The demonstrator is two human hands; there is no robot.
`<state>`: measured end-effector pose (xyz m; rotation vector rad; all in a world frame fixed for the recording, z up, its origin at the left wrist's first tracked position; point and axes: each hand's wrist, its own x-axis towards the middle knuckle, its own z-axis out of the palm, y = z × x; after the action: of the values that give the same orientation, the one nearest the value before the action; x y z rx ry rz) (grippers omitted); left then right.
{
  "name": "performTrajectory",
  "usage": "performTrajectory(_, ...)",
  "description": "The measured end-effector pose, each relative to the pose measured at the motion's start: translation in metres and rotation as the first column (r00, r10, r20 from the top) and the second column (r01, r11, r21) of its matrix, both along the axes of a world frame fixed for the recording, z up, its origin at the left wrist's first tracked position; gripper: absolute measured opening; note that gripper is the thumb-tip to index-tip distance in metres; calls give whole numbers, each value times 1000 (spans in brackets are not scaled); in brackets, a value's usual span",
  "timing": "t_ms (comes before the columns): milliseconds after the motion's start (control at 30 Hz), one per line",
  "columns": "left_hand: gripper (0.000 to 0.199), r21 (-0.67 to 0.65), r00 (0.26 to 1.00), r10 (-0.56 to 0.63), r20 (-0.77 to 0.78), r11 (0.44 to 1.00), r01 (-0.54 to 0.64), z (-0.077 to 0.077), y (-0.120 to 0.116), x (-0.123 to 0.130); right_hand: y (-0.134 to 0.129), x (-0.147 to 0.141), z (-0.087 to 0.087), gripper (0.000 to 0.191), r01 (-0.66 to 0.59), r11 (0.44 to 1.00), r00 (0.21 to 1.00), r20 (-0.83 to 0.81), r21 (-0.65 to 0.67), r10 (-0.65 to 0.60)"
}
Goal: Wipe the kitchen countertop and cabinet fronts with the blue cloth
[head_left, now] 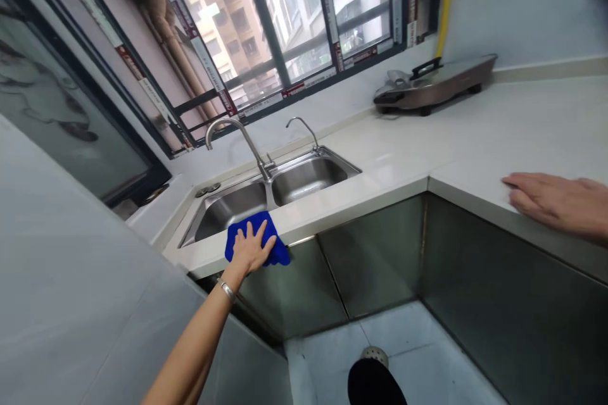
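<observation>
My left hand point(249, 250) lies with fingers spread on a blue cloth point(268, 228), pressing it against the front edge of the white countertop point(380, 186) before the sink. Part of the cloth hangs over that edge. A silver bracelet point(227, 290) circles my left wrist. Just beyond the cloth is the double-bowl steel sink point(311, 178), with a tall curved faucet point(247, 139) between its bowls and a thinner tap point(308, 130) at the back. Far to the right, my right hand point(555, 202) rests flat on the counter near its edge, holding nothing.
An electric pan point(434, 85) with a glass lid stands at the back corner, near a yellow pipe point(445, 16). Below the counter are glossy cabinet doors point(375, 253). A wall point(71, 253) stands close on the left. My dark-clothed leg point(375, 383) shows above the tiled floor.
</observation>
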<state>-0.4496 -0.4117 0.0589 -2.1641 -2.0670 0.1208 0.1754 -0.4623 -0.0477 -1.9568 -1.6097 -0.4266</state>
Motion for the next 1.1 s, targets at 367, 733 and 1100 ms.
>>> performTrajectory(367, 71, -2, 868, -492, 69, 870, 493, -3, 56, 154, -27, -52, 48, 56, 70, 945, 995, 86, -320, -45)
performTrajectory(733, 80, -16, 760, -627, 172, 769, 639, -11, 104, 311, -26, -57, 56, 38, 93, 981, 993, 82, -172, -80)
performTrajectory(1100, 71, 21, 696, -684, 218, 716, 698, -9, 115, 390, -28, -62, 72, 37, 77, 977, 996, -21, -197, -83)
